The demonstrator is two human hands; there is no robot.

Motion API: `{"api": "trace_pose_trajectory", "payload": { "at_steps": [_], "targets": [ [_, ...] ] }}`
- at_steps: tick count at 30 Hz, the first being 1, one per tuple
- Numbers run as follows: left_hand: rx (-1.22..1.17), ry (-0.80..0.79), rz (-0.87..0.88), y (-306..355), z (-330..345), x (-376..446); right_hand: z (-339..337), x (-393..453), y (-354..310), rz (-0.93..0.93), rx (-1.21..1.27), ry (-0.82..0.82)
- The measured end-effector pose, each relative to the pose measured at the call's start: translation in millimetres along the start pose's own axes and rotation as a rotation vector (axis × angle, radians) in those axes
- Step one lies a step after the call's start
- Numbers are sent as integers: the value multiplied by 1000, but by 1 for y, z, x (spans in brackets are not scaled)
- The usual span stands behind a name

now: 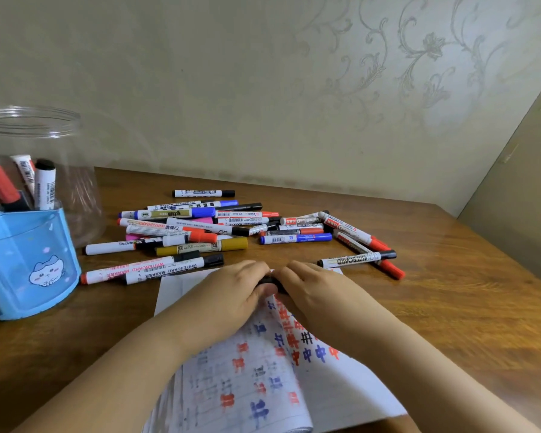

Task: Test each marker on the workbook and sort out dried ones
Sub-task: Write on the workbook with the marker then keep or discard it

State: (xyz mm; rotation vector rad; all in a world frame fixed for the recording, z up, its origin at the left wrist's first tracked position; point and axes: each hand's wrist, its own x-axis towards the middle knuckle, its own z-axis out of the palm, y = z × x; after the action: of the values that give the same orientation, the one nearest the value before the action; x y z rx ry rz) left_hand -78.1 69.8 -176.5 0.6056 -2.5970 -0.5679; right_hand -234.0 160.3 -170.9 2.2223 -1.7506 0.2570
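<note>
My left hand [231,295] and my right hand [316,292] meet over the top of the open workbook [263,370], both gripping one black marker [270,281], which is mostly hidden by my fingers. The workbook page carries red, blue and black test characters. A pile of several whiteboard markers [200,228] in red, blue, black, pink and yellow lies on the wooden table just beyond my hands.
A blue pen holder [25,264] with a cat drawing stands at the left and holds three markers [44,185]. Behind it is a clear plastic jar [32,126]. A wall runs along the back, and a panel [512,198] closes the right side.
</note>
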Motion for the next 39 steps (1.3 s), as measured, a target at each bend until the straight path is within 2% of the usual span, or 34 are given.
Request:
{"api": "trace_pose_trajectory", "payload": {
  "at_steps": [3, 6, 15, 19, 20, 22, 24, 26, 28, 31, 33, 36, 39],
  "targets": [
    [-28, -17, 20, 0, 3, -1, -3, 2, -4, -31, -13, 23],
    [-91, -12, 26, 0, 3, -2, -7, 3, -1, -39, 11, -51],
    [-114, -40, 3, 1, 2, -1, -5, 1, 0, -2, -61, 11],
    [-72, -1, -12, 4, 1, 0, -15, 2, -6, 53, -93, -54],
    [-69, 19, -25, 4, 0, 0, -18, 3, -6, 102, -63, -123],
    [-84, 49, -57, 3, -3, 0, -24, 2, -4, 191, 13, -208],
    [-99, 61, -83, 2, -6, -2, -29, -4, 0, 290, 184, -216],
    [-104, 69, -70, 2, -9, -3, -34, -16, 6, 386, 420, -161],
    [-93, 51, -6, 7, -8, -5, -40, -29, 13, 447, 538, -100],
    [-42, -76, 69, 18, -1, -8, -47, -47, 20, 553, 768, 1],
    [-1, -135, 59, 25, 1, -9, -49, -57, 20, 653, 969, 30],
    [35, -120, 44, 28, 1, -9, -45, -71, 19, 794, 1338, 69],
    [78, -112, 13, 32, 1, -8, -40, -82, 15, 748, 1323, 28]
  ]
}}
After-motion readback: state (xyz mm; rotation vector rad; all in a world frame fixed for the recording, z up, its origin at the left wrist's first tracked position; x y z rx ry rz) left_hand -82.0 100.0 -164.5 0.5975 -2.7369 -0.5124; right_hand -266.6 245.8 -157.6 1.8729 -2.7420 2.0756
